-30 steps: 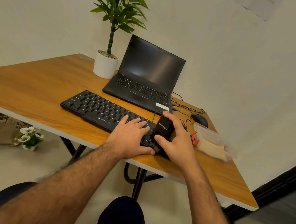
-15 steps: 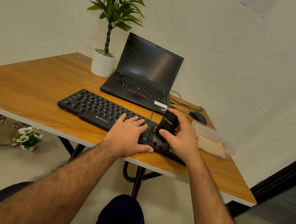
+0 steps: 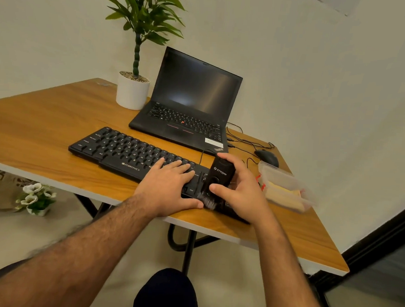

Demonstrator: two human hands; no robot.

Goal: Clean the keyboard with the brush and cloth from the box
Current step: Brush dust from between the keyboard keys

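At the lower left of the frame a small pot of white flowers [image 3: 35,198] sits on the floor, under the edge of the wooden table [image 3: 40,130]. Further up, left of centre, a white pot with a tall green plant [image 3: 132,92] stands on the table just beside an open black laptop [image 3: 190,105], its screen dark.

In the middle of the frame lies the black keyboard [image 3: 126,153], set at a slant across the table, its right end nearest the table's front edge. The left hand [image 3: 169,186] lies flat on the keys right of the keyboard's centre — fingers spread and extended, gripping nothing, thumb along the keyboard's front edge.

Just right of it, the right hand [image 3: 241,190] is closed around a black brush [image 3: 218,177]: thumb on the near face, fingers wrapped over the top and far side. The brush stands roughly upright, and its pale bristles touch the keyboard's lower right part, close to the left thumb.

Right of the hand, a clear plastic box [image 3: 286,188] rests on the table with something yellowish inside — whether that is the cloth I cannot tell. Behind the box, a black mouse [image 3: 267,156] lies with thin cables running toward the laptop.
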